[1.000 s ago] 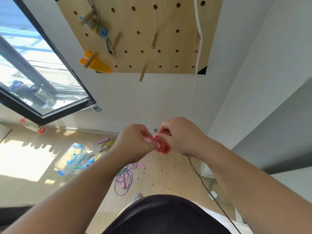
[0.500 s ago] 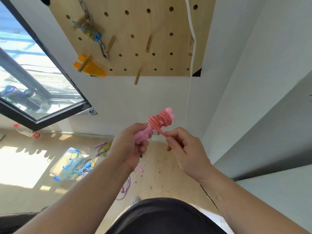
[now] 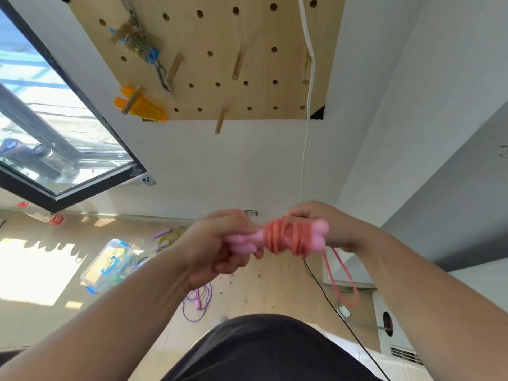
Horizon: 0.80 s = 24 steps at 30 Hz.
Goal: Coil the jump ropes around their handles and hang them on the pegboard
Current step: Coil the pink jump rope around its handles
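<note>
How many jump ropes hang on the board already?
2: a blue-and-green rope at the pegboard's upper left, an orange rope below it. The board runs past the frame, so more may hide.

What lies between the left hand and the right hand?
In the head view, the pink handles, wound with orange-red rope, bridge the gap from the left hand to the right hand.
</note>
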{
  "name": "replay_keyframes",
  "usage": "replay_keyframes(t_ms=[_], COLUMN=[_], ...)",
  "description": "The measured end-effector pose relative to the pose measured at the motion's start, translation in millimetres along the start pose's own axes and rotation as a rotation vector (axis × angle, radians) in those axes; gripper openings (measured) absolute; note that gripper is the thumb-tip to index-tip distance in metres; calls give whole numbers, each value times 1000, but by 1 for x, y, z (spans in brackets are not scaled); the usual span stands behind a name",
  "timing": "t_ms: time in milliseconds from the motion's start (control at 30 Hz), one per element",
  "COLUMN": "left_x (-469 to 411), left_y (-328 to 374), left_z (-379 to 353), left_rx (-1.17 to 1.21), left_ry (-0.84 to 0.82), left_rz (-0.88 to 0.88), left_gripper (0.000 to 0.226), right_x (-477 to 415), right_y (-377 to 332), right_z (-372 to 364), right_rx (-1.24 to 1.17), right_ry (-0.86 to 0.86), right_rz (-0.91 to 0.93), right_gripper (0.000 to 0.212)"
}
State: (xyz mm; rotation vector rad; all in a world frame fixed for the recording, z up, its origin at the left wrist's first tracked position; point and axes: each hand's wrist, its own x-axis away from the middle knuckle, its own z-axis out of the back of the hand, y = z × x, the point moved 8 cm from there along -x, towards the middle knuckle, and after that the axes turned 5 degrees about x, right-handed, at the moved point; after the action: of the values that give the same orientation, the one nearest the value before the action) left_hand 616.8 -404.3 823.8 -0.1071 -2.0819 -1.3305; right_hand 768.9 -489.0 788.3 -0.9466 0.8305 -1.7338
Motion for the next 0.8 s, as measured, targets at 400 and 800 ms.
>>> replay_keyframes(t_ms=[400, 800], left_x=[-24, -28], left_y=[11, -6], left_z=[70, 43], left_rx=[-327, 389], left_ry=[648, 486], left_rz=[-229, -60], left_gripper=[30, 10], right_x=[-20, 22], right_y=[-67, -24], right_z=[-13, -27], right_rx=[572, -117], right_ry=[193, 526], right_rz=[43, 47], right_gripper=[32, 27])
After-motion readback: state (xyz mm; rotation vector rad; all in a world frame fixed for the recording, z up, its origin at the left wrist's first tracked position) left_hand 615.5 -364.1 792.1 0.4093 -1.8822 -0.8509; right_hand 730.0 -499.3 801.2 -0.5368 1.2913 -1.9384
